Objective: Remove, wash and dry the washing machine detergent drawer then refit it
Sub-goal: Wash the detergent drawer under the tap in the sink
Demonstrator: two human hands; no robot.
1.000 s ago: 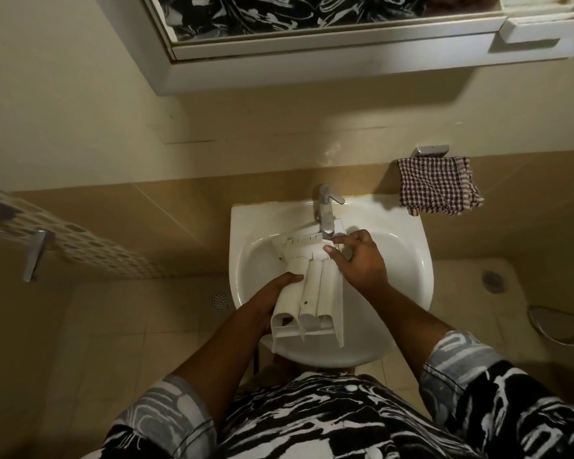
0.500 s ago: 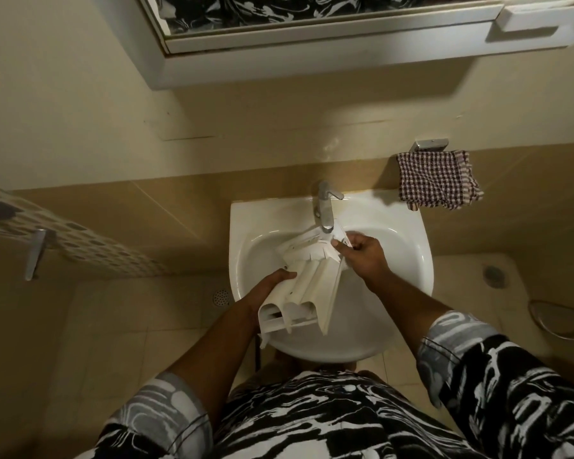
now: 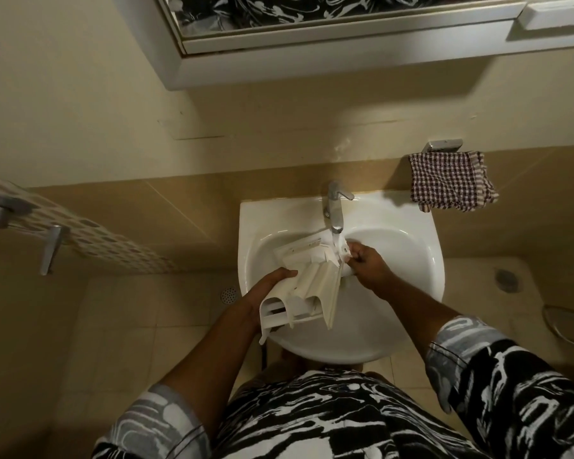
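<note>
1. Location of the item: the white plastic detergent drawer (image 3: 307,286) is out of the machine and held over the white ceramic wash basin (image 3: 421,226). It is tilted, with its far end under the spout of the chrome tap (image 3: 335,210) and its near end reaching the front-left rim.
2. Left hand (image 3: 269,288): gripping the drawer's left side, with the fingers curled over its edge and the palm underneath.
3. Right hand (image 3: 370,265): fingers closed around the drawer's far right corner, just beside the spout. Whether it is rubbing or only steadying the drawer cannot be told.
4. Water: a pale streak below the spout suggests flow, but this is not confirmed.
5. Stage, as judged: washing is in progress. Drying and refitting are outstanding. A red-and-white checked cloth (image 3: 451,180) hangs on the wall to the right of the basin, well apart from the drawer.
6. Risks:
   - Wet plastic may slip from the left hand's grip. The overhanging near end would then drop to the beige tiled floor (image 3: 130,326) and might crack.
   - With the drawer tilted this way, water could run along it and over the front rim onto the floor or clothing.
   - Knocking the far corner against the spout could snap the thin ribs.
   - The channels face down, so residue inside them may go unrinsed.
</note>
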